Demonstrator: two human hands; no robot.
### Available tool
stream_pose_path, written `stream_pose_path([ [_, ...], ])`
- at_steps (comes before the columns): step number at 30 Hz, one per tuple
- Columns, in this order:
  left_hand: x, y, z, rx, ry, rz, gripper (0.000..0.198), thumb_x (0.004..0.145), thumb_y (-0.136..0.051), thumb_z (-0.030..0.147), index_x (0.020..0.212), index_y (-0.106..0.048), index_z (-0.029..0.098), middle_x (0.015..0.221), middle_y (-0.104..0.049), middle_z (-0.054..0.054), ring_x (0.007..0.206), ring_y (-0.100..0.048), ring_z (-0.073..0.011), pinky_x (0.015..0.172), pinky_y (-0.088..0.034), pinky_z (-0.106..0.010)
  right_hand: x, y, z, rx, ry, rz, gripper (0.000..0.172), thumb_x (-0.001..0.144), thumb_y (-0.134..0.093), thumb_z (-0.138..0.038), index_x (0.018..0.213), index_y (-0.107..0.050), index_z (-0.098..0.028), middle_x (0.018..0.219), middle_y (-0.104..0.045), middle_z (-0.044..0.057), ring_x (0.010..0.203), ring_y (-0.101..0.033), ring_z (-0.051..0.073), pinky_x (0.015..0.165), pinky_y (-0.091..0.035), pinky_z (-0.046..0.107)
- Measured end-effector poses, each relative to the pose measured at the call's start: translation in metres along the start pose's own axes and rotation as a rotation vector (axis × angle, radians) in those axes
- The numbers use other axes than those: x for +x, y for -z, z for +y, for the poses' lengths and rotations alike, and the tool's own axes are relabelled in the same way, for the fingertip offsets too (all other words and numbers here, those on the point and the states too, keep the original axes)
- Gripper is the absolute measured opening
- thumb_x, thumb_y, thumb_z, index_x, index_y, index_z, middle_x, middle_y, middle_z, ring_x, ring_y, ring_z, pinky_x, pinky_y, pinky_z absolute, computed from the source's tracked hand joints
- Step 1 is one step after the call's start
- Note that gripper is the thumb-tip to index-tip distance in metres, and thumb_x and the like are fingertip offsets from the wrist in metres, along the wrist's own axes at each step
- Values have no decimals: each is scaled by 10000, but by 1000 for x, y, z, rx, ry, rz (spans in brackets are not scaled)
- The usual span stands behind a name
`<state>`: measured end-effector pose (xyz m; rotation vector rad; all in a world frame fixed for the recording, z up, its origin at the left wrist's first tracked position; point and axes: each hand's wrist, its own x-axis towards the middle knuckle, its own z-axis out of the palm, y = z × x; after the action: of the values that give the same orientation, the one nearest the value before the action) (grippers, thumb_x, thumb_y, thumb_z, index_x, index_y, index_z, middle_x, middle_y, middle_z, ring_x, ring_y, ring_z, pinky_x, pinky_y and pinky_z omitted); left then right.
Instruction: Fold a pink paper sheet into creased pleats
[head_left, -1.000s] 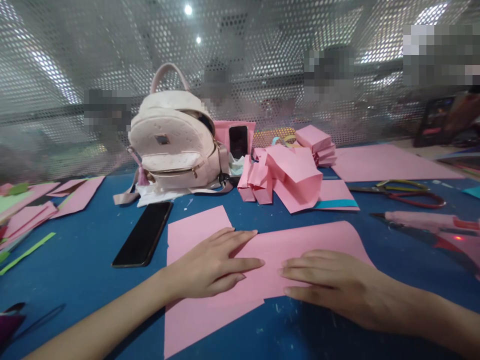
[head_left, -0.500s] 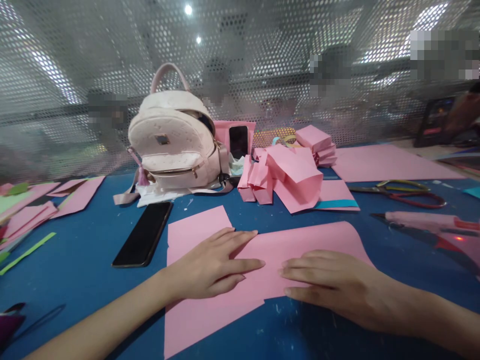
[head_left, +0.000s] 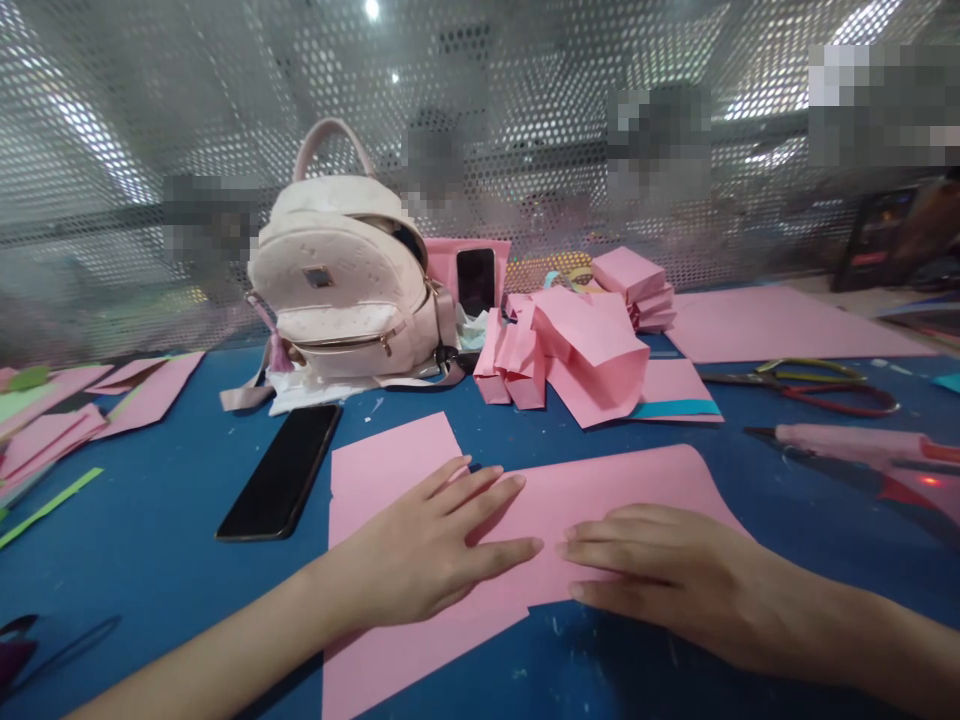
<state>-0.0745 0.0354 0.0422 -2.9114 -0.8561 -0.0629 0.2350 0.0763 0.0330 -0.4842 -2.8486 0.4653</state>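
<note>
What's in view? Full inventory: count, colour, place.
Work paper: sheet count unclear, pink, front centre
Backpack: 1, cream, back left
Flat phone: 1, black, left of work paper
Upright phone: 1, dark-screened, beside backpack
Folded pieces: several, pink, back centre
Strip: 1, blue, right of centre
Large sheet: 1, pink, back right
Scissors: 1, yellow-and-red handles, right
Glue gun: 1, pink, far right
Paper scraps: several, pink/green, far left
Unclear item: 1, purple, lower left
Tabletop: 1, blue, underneath
Perforated panel: 1, grey, behind
Blurred people: several, colours unclear, background
Left hand: 1, bare, on work paper
Right hand: 1, bare, on work paper
</note>
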Motion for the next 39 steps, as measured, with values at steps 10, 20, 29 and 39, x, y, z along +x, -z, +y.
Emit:
stream_pose_path([
  [10,2,-4,9,82,-68,-7,521,1040,-344,160,1558,-291,163,1582,-320,-210,1455,-335,-333,1182,-262,-559,-5,-1,8,-80,158,17,460,1002,-527,-216,1449,-510,-324,1373,-637,6,1218,-623,183,1066,-475,325],
  [20,5,-8,17,126,-104,58,478,1065,-374,183,1540,-347,237,1534,-431,-161,1382,-466,-293,1112,-413,-503,-8,4,15,-158,152,55,335,995,-474,-147,1274,-643,-225,1320,-671,63,1225,-613,185,1065,-469,349],
  [29,6,-4,21,166,-136,58,534,1043,-446,191,1557,-307,237,1491,-472,-185,1310,-542,-333,1002,-529,-506,-13,36,35,-141,105,-28,377,935,-471,-78,1197,-686,-243,1301,-679,82,1238,-602,216,1003,-471,422],
  [39,7,-7,20,169,-148,29,551,1031,-464,165,1556,-306,222,1507,-433,-204,1317,-520,-368,981,-534,-545,-15,42,36,-88,95,-80,354,1006,-423,-137,1234,-669,-249,1329,-649,63,1254,-557,199,1025,-406,398],
])
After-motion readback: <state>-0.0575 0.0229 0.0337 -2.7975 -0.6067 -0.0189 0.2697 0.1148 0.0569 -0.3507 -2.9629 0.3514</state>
